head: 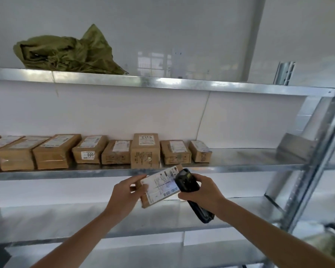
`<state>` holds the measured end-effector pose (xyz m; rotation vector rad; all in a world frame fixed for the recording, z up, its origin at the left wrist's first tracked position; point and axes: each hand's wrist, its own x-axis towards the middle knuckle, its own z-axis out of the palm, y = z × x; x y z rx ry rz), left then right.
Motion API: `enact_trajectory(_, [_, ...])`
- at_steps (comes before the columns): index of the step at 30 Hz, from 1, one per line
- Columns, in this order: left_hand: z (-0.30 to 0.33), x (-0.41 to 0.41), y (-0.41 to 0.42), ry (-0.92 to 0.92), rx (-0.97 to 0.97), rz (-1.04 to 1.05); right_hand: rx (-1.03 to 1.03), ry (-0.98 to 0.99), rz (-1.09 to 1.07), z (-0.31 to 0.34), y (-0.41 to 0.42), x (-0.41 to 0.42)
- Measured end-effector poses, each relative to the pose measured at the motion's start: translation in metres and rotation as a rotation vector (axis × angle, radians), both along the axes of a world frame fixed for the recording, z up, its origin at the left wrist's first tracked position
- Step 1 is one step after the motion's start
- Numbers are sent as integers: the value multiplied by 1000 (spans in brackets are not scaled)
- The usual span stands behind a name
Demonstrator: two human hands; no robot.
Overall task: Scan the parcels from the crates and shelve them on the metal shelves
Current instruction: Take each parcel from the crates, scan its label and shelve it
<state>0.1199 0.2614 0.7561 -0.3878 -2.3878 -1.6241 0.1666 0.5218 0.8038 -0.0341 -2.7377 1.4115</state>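
My left hand (125,192) grips a small brown cardboard parcel (159,187) with a white label facing up, held in front of the middle metal shelf (249,168). My right hand (200,189) grips a black handheld scanner (188,182), its head tilted over the parcel's right edge, close to the label's barcode. Behind them, a row of several brown parcels (145,150) stands along the middle shelf, from the far left to about the centre.
A crumpled green sack (66,53) lies on the top shelf (182,84). The lower shelf (66,219) runs below my arms. A slanted metal upright (315,161) frames the right side, and the middle shelf's right part is bare metal.
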Motion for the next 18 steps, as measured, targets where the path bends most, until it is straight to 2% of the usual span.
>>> enact_trajectory(8, [19, -15, 110, 52, 5, -34, 441, -60, -50, 10, 121, 8])
enact_trajectory(14, [35, -20, 193, 137, -45, -21, 639, -101, -69, 17, 204, 10])
enact_trajectory(18, [39, -24, 233, 122, -40, -3, 709, -113, -71, 19, 245, 12])
